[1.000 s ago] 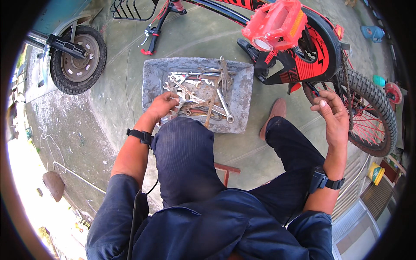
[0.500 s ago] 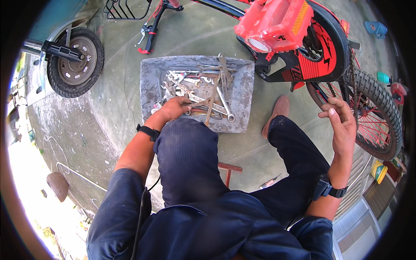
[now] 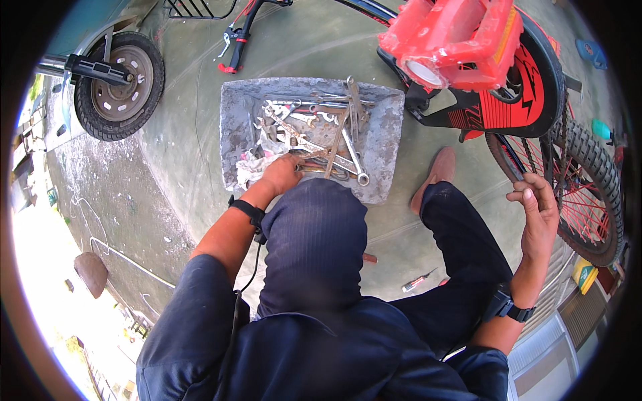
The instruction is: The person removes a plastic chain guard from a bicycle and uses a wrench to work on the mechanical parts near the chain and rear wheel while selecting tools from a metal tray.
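A grey, worn tray (image 3: 384, 147) with raised walls lies in front of me, holding several wrenches and other metal tools. My left hand (image 3: 282, 175) reaches over its near left side, fingers bent down among the tools. Its fingertips look closed near a rusty tool, but what they grip is too hidden to tell. Beside that hand lies a crumpled whitish rag (image 3: 251, 167). A long combination wrench (image 3: 352, 152) slants toward the near right corner of the tray. My right hand (image 3: 539, 210) is raised by the bicycle's rear wheel (image 3: 588, 194), fingers loosely bent and apart, with nothing visible in it.
A red and black bicycle (image 3: 501, 117) lies at the right, its red pedal (image 3: 455, 43) jutting close. A motorcycle wheel (image 3: 120, 87) stands at the far left. A screwdriver (image 3: 418, 281) rests on the floor near my right leg. A yellow container (image 3: 584, 276) is at the right edge.
My left hand has shifted slightly right and down within the tray, and more of the whitish rag shows. My right hand stays raised. The whole view has shifted a little.
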`<state>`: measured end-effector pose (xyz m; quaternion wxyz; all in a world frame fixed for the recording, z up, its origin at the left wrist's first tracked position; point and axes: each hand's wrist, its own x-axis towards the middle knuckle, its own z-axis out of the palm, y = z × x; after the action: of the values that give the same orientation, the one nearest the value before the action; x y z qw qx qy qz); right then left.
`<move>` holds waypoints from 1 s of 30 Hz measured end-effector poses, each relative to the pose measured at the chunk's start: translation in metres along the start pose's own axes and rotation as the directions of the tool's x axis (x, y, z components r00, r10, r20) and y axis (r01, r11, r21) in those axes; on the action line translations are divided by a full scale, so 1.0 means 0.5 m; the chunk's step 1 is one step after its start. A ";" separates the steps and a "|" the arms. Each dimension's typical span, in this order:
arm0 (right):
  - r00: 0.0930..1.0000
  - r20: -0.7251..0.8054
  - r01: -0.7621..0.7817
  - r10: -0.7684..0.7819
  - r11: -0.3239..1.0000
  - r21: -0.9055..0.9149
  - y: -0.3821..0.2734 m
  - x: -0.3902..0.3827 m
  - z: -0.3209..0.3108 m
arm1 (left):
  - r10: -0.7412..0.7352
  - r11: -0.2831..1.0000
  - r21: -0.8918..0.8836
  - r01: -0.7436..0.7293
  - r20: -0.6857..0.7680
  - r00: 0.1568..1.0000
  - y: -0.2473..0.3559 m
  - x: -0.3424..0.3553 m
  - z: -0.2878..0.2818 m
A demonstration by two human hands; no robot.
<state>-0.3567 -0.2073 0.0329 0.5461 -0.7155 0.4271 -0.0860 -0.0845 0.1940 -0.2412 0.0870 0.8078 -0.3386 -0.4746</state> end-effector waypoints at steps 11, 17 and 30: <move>0.996 -0.046 -0.070 0.071 0.997 0.024 0.048 -0.008 -0.028 | -0.306 0.915 0.143 0.377 -0.363 0.880 -0.087 -0.083 -0.063; 0.996 -0.054 -0.074 0.076 0.997 0.029 0.048 -0.004 -0.026 | -0.259 0.925 0.150 0.350 -0.424 0.868 -0.117 -0.067 -0.059; 0.994 -0.051 -0.100 0.101 0.995 0.023 0.048 0.003 -0.015 | -0.350 0.868 0.286 0.406 -0.228 0.908 -0.075 -0.036 -0.045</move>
<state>-0.3725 -0.2145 0.0150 0.5456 -0.6852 0.4757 -0.0815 -0.0541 0.2295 -0.2336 -0.1146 0.8988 -0.2384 -0.3494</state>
